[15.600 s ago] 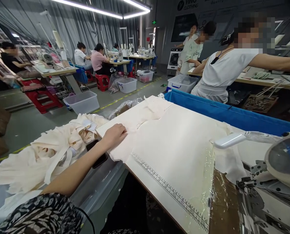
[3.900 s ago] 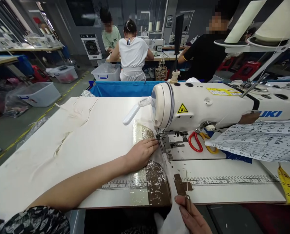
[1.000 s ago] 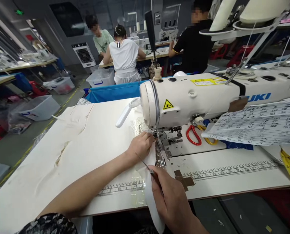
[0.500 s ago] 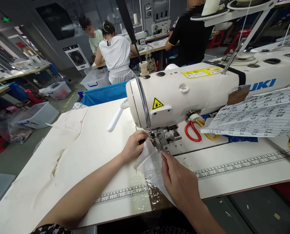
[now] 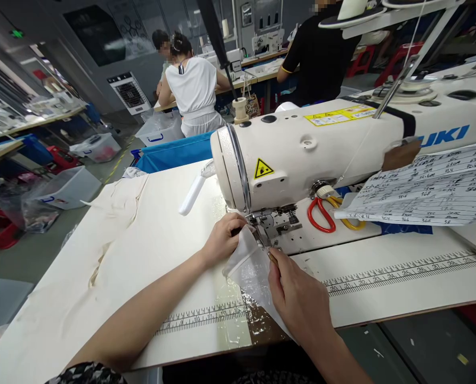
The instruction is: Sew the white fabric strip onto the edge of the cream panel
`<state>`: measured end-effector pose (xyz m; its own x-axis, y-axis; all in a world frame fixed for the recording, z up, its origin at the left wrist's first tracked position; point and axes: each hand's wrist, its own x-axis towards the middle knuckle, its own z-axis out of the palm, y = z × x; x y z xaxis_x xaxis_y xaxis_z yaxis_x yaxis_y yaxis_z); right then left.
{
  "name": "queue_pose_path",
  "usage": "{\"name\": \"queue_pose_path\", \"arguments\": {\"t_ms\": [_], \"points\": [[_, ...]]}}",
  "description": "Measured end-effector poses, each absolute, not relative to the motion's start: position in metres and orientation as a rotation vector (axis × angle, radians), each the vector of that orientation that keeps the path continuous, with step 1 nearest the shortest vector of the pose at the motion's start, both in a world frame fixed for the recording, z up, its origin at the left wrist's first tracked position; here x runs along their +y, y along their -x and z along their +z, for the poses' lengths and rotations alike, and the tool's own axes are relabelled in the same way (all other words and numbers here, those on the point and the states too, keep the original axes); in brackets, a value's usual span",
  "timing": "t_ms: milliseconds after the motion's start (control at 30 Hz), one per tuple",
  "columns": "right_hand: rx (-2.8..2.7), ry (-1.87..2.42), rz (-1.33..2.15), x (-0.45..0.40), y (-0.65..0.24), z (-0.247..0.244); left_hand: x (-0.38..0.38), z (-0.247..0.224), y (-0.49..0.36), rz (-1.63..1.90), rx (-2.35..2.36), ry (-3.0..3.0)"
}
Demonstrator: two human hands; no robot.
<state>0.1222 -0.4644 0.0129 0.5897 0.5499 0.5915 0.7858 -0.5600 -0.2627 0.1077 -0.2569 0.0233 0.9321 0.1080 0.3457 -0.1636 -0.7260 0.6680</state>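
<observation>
My left hand [image 5: 226, 239] is closed on the edge of a sheer white fabric [image 5: 248, 269], close beside the presser foot of the sewing machine [image 5: 301, 154]. In my right hand [image 5: 301, 290] is a slim metal tool [image 5: 265, 246], tweezers or an awl, I cannot tell which. Its tip points into the fabric by the needle area, where the fingers and cloth hide the contact. The fabric drapes down over the taped table edge, between both hands and under the right wrist.
Red-and-yellow-handled scissors [image 5: 321, 216] lie behind the needle plate, partly under handwritten sheets [image 5: 425, 186]. Cream fabric pieces [image 5: 118, 213] spread over the table's left side. A white plastic-wrapped stick [image 5: 192, 194] lies left of the machine head. Co-workers [image 5: 192, 85] sit beyond a blue cloth bin [image 5: 177, 152].
The view has shifted slightly, so the whole scene sits a little further right. Both hands keep nearly the same place and grip at the fabric.
</observation>
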Motion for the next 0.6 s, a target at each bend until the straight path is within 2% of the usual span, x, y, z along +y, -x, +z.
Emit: {"name": "queue_pose_path", "arguments": {"t_ms": [600], "points": [[-1.079,2.312,-0.611,-0.4632,-0.1222,0.0101,-0.2532,0.0208,-0.1072,0.456,-0.09,-2.412]]}}
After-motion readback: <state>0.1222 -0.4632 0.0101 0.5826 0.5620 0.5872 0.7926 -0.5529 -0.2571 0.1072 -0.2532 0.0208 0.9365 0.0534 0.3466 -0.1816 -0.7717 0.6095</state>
